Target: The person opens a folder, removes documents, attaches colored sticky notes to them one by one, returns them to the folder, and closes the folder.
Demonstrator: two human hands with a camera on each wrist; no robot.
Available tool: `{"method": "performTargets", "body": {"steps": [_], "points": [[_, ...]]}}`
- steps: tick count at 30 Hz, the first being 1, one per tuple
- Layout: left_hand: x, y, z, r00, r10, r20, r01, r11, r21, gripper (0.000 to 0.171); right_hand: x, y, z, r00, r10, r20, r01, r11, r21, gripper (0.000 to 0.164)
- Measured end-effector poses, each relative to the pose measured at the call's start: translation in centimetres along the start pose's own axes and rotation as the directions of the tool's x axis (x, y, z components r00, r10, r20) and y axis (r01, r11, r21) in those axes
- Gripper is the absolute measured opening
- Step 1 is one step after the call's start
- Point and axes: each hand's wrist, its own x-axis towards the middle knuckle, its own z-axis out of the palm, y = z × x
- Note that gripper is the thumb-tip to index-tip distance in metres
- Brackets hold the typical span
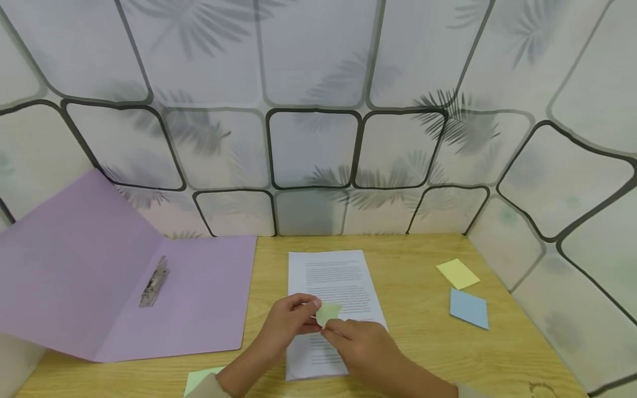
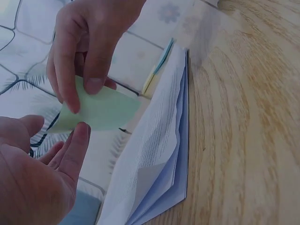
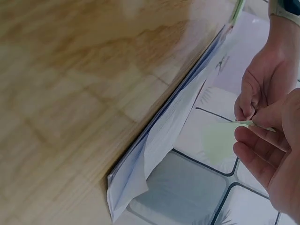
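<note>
A pale green sticky note is held over a stack of printed paper. My right hand pinches it between thumb and fingers, as the left wrist view shows most plainly. My left hand is at the note's other side. Its fingers reach out fairly straight to the lower edge in the left wrist view, with the thumb apart from them. In the right wrist view the note appears nearly edge-on between both hands.
An open purple folder with a metal clip lies at left. Yellow notes and blue notes lie at right. Another green note is partly behind my left sleeve. Patterned wall stands at the back and right.
</note>
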Motion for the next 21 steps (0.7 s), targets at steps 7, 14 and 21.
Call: {"method": "performTargets", "body": {"steps": [7, 14, 21], "points": [[0.0, -0.2, -0.7, 1.0, 0.02, 0.008, -0.02, 1.0, 0.023, 0.032, 0.2, -0.1, -0.3, 0.997, 0.034, 0.074, -0.04, 0.997, 0.069, 0.03], [0.2, -0.6, -1.2, 0.997, 0.01, -0.077, -0.004, 0.997, 0.08, 0.027, -0.2, 1.7, -0.4, 0.943, 0.329, 0.055, -0.329, 0.89, 0.315, 0.023], [0.3, -0.8, -1.4, 0.998, 0.009, -0.067, -0.004, 0.998, 0.069, 0.027, -0.1, 3.5, 0.4, 0.811, 0.549, 0.204, -0.584, 0.778, 0.23, 0.012]]}}
